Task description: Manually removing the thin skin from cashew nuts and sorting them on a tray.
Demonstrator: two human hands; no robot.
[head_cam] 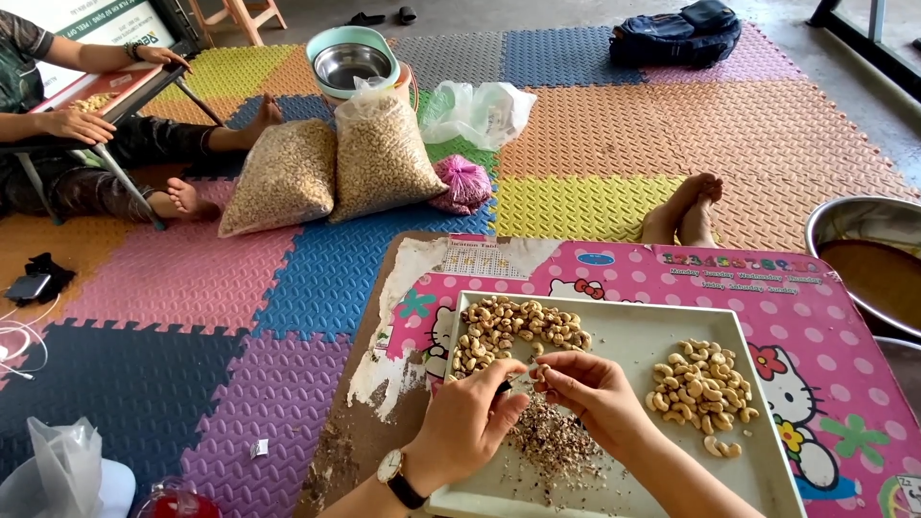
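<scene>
The left hand [467, 422], with a watch [391, 469] at its wrist, has its grip closed narrow around a small dark-handled tool [506, 386] whose tip points toward the other hand. The right hand [590, 388] pinches a single cashew [540, 372] between thumb and fingertips, just above the tray. The two hands almost touch over the near middle of the pale tray [633, 336].

Judging from this, the step in hand is scraping the skin off one nut. Right below the hands lies a heap of brown skin flakes [552, 443]. To the far left on the tray is a pile of cashews with skin still showing [513, 328]; to the right, well apart, is a pile of cleaner, paler cashews [698, 388]. The next move would seem to call for a light, steady turn of the nut against the tool tip, as the kernel looks small and easy to break or drop, and then a short reach right to the pale pile.

The tray rests on a pink patterned bench [815, 326]. Beyond it, on the coloured foam floor mat [614, 125], stand two full clear bags of nuts [331, 168] and a metal bowl [350, 62]. At far left another person [58, 115] sits at a similar small bench.
</scene>
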